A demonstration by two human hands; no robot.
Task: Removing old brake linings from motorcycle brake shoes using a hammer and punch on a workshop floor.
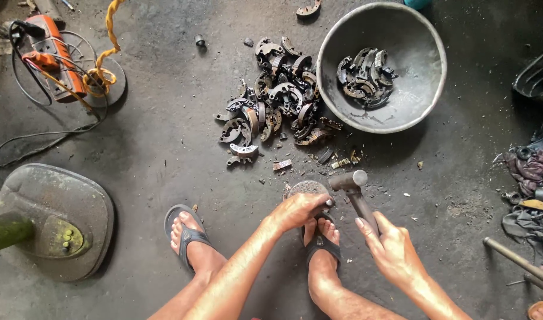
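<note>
The right hand (396,249) is gripping a hammer (354,189), fingers wrapped around its handle; the left hand (298,210) is pinching a metal part (310,188) on the floor.

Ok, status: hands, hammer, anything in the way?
Right hand gripping hammer, head raised. Left hand pinning a part on round block. Pile of brake shoes and bowl beyond, clear of swing.
</note>
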